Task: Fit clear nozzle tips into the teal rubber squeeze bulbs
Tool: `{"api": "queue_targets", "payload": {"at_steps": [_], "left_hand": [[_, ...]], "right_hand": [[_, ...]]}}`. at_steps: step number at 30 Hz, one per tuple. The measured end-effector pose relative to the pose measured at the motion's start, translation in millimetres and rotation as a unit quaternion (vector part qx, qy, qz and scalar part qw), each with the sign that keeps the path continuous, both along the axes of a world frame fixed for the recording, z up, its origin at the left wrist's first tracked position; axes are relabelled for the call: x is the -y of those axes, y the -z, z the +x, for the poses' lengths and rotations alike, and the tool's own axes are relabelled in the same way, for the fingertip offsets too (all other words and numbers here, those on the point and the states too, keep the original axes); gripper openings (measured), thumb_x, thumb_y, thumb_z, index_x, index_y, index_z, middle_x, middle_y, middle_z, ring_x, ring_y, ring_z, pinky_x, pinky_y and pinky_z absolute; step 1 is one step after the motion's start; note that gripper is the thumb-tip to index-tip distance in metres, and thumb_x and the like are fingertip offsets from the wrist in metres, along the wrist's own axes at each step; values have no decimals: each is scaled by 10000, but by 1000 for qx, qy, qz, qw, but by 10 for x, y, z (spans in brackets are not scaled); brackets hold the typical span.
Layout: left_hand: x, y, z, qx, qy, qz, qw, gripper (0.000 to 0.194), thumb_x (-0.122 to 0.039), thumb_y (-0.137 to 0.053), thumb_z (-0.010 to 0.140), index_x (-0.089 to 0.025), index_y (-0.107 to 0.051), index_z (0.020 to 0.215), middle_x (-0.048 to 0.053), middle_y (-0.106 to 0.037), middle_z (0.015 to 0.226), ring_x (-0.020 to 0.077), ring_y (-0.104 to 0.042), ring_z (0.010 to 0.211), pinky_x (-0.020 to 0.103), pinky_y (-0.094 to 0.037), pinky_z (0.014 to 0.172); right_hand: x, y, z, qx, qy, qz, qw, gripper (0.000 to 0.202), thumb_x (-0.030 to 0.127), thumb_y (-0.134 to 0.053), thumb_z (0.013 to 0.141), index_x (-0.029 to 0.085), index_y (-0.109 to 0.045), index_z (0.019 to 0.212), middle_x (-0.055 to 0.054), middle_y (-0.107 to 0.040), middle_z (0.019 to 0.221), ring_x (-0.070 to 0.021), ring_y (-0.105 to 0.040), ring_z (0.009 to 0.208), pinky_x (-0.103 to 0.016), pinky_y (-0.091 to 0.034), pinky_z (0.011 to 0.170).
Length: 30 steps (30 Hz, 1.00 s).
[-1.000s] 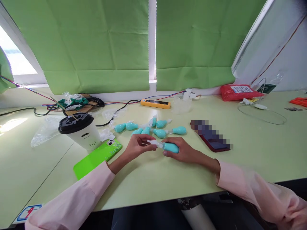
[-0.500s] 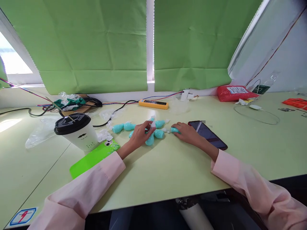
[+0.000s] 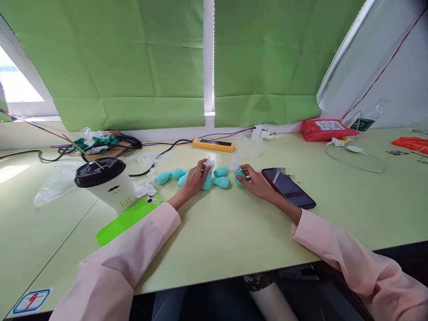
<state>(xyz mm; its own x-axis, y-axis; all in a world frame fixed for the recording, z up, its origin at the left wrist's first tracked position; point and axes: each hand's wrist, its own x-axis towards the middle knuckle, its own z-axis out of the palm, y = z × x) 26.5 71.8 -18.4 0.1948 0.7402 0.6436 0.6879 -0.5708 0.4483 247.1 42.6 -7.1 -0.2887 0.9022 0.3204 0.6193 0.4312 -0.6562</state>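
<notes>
My right hand [image 3: 254, 182] is closed round a small turquoise bulb-shaped bottle [image 3: 238, 176], held upright with its white nozzle pointing up. To the left, my left hand [image 3: 194, 178] pinches a white pointed nozzle [image 3: 209, 162] between thumb and fingers. Directly below it sits a turquoise bulb bottle [image 3: 207, 182]; I cannot tell whether the two are joined. Between my hands two turquoise bottles lie on their sides, one nearer [image 3: 221, 182] and one farther back [image 3: 221, 171]. More of the same lie left of my left hand, such as one bottle [image 3: 163, 178], some partly covered by the fingers.
A dark-red-edged phone [image 3: 290, 189] lies beside my right wrist. At left stand a lidded paper cup [image 3: 115, 189] and a green phone case [image 3: 123, 225]. Farther back are a yellow meter-like device [image 3: 213, 145], cables [image 3: 133, 141], clear plastic [image 3: 55, 185] and a red packet [image 3: 327, 129].
The bottle in my right hand has gone from lying on the table to upright, nozzle up. My left hand has shifted slightly left and back with the white nozzle.
</notes>
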Motion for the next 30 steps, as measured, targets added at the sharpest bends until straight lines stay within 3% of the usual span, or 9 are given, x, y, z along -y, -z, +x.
{"api": "queue_targets", "payload": {"at_steps": [7, 15, 20, 23, 30], "left_hand": [[-109, 38, 57, 28, 27, -4, 999, 315, -352, -279, 854, -191, -348, 1115, 59, -576, 887, 148, -573, 750, 274, -430, 663], [-145, 5, 42, -11, 1, 32, 999, 292, -312, -297, 850, -150, -377, 1080, 108, -540, 989, 176, -507, 931, 315, -402, 777], [-68, -54, 13, 1, -8, -12, 1000, 309, -300, -339, 822, -177, -339, 1105, 20, -568, 754, 134, -549, 647, 271, -422, 636], [-8, -56, 17, 14, -9, -11, 1000, 387, -276, -405, 771, -182, -295, 1130, -3, -551, 715, 123, -535, 606, 258, -418, 611], [104, -62, 41, 32, -1, -13, 999, 678, -246, -530, 655, -171, -163, 1220, 50, -558, 883, 145, -544, 710, 285, -433, 655]], "right_hand": [[17, 60, -55, -59, -21, -53, 997, 308, 421, -425, 763, 213, -381, 987, -46, -553, 897, -147, -531, 762, -267, -442, 619], [21, 89, -80, -71, -12, -41, 997, 307, 409, -442, 753, 209, -383, 978, -46, -552, 891, -139, -542, 765, -258, -459, 623], [-14, 127, -55, -43, 24, -38, 998, 289, 385, -456, 734, 203, -382, 946, -38, -554, 850, -139, -548, 708, -278, -455, 610], [-1, 122, -61, -31, 26, -20, 999, 273, 361, -490, 705, 206, -406, 913, -31, -557, 841, -148, -540, 733, -286, -445, 632], [60, 90, -78, 3, 26, 1, 1000, 247, 334, -465, 715, 204, -424, 921, -22, -567, 804, -143, -538, 704, -261, -431, 601]]}}
